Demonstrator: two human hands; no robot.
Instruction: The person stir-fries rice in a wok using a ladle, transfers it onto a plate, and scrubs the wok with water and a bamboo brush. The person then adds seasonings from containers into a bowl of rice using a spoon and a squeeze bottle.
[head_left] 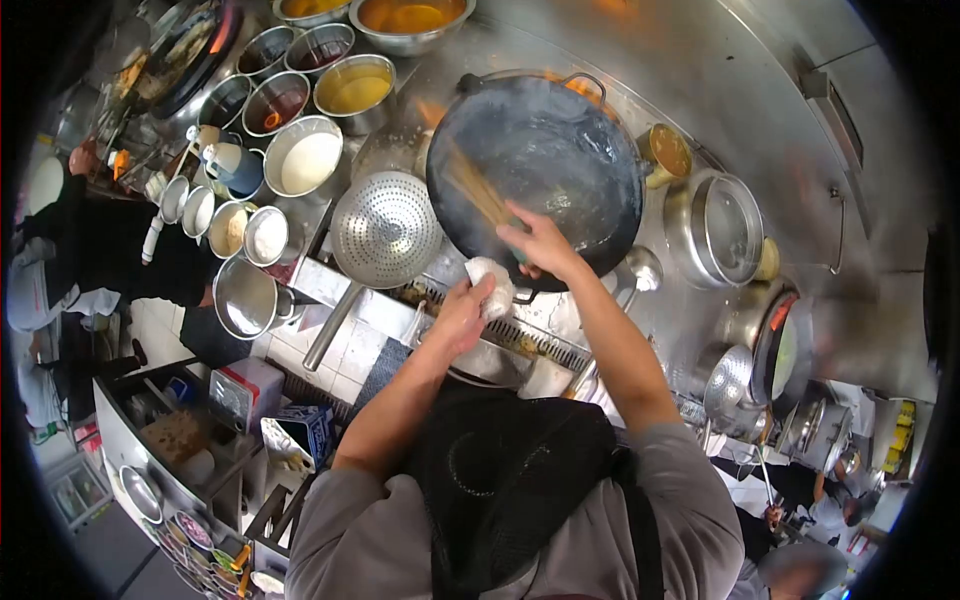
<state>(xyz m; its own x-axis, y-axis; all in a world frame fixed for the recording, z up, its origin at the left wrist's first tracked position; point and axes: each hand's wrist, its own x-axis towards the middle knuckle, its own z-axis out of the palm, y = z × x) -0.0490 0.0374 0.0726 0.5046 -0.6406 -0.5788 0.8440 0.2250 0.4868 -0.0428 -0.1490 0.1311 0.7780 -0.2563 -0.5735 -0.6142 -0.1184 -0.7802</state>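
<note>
A large black wok [560,140] sits on the burner with wet, shiny walls and steam or smoke over it. My right hand [545,248] grips a bamboo wok brush [478,190], whose bristles reach into the left part of the wok and look blurred. My left hand [458,318] is closed on a folded white cloth [490,287] at the wok's near rim, beside the near loop handle. Whether the cloth touches that handle, I cannot tell. A perforated strainer ladle [386,228] lies left of the wok, its handle toward me.
Flames [585,92] show behind the wok. Metal bowls of sauces, including a yellow one [355,88] and a white one [310,162], crowd the left. A metal ladle [643,268] and a lidded pot [715,225] stand right. Other people [110,235] work at both sides.
</note>
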